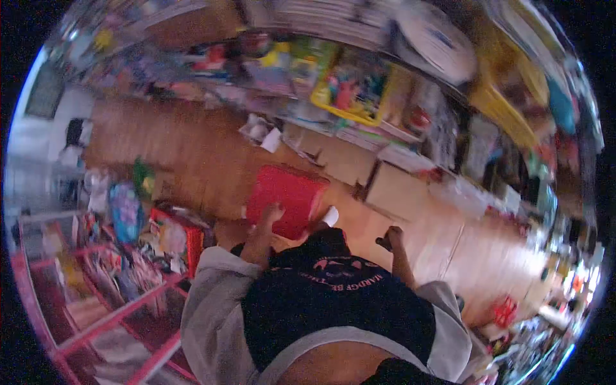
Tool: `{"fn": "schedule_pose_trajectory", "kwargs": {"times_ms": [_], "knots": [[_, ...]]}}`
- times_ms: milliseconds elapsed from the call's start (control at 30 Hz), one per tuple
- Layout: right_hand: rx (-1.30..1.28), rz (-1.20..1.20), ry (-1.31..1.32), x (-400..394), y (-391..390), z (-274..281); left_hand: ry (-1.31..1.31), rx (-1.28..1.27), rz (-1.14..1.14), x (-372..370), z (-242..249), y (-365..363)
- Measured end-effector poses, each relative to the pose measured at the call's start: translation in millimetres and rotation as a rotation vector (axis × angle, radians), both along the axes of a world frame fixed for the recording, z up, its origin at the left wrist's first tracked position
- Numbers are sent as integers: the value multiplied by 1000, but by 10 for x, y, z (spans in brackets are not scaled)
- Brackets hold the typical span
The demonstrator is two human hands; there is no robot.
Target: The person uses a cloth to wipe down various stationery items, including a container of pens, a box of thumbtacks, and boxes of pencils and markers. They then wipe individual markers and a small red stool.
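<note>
Over the near part of a red, flat-topped piece (285,196) on the floor is my left hand (272,215); its fingers are blurred, and contact with the red surface cannot be made out. My right hand (394,237) is held out over the wooden floor, its fingers closed around a small dark thing (384,244) too blurred to name. A white object (330,215) shows between the hands, close to my dark shirt (333,289).
Packed shelves with a yellow basket (350,117) run across the far side. Cardboard boxes (401,192) stand below them. At the left are a red crate (194,250) and a pink-framed rack (122,311). A red item (504,310) lies at the right.
</note>
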State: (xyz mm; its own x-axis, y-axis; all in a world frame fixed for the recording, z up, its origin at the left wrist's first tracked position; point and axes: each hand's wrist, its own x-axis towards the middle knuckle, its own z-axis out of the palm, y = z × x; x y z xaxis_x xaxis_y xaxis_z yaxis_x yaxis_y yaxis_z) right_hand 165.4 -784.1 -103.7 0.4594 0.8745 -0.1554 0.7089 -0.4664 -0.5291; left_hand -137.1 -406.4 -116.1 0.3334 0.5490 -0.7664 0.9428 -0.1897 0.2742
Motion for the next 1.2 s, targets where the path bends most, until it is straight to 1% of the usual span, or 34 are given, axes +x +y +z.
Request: {"fn": "schedule_pose_trajectory", "kwargs": {"times_ms": [33, 67, 100, 133, 167, 200, 233, 267, 300, 333, 367, 400, 433, 500, 533, 567, 733, 833, 867, 1033, 1200], "knots": [[16, 49, -6, 75, 164, 57, 55, 5, -55, -151, -104, 14], [44, 164, -175, 124, 331, 116, 49, 17, -12, -269, -218, 12], [73, 271, -344, 149, 485, 149, 75, 131, -16, -425, -634, 8], [90, 331, -434, 103, 605, 138, 102, 243, -26, -543, -878, 57], [110, 387, -526, 63, 722, 112, 95, 245, -5, -611, -777, 152], [77, -166, 245, -26, 818, 18, 101, 254, 14, -635, -698, 246], [24, -726, 1015, -135, 989, 54, 111, 246, 42, -709, -682, 270], [23, -724, 1000, -286, 1103, 100, 125, 245, 64, -726, -687, 306], [12, -787, 1086, -612, 1441, 565, 124, 232, 80, -766, -746, 386], [5, -846, 1165, -788, 1750, 818, 117, 217, 95, -791, -799, 466], [-28, -592, 873, -837, 1785, 602, 98, 187, 106, -844, -880, 547], [-23, -177, 475, -895, 1808, 305, 72, 159, 109, -860, -940, 639], [55, 115, -21, -937, 1796, -46, 51, 124, 108, -874, -1034, 697], [-178, 449, -260, -870, 1857, -278, -5, 59, 125, -783, -1131, 758], [-496, 285, 87, -942, 2067, -365, -18, 43, 135, -733, -1181, 779], [-499, 317, 69, -977, 2231, -401, -35, 29, 151, -705, -1210, 798], [-454, 74, 340, -1253, 2669, -15, -71, 31, 212, -673, -1258, 938], [-415, 78, 394, -1178, 2729, -154, -86, 81, 211, -534, -1193, 1030], [-398, 85, 414, -1148, 2761, -226, -91, 88, 217, -547, -1144, 963], [-302, 135, 506, -805, 3156, -656, -133, 183, 234, -144, -1057, 1065], [-276, 119, 631, -589, 3280, -702, -173, 217, 277, 203, -878, 1096]]}}
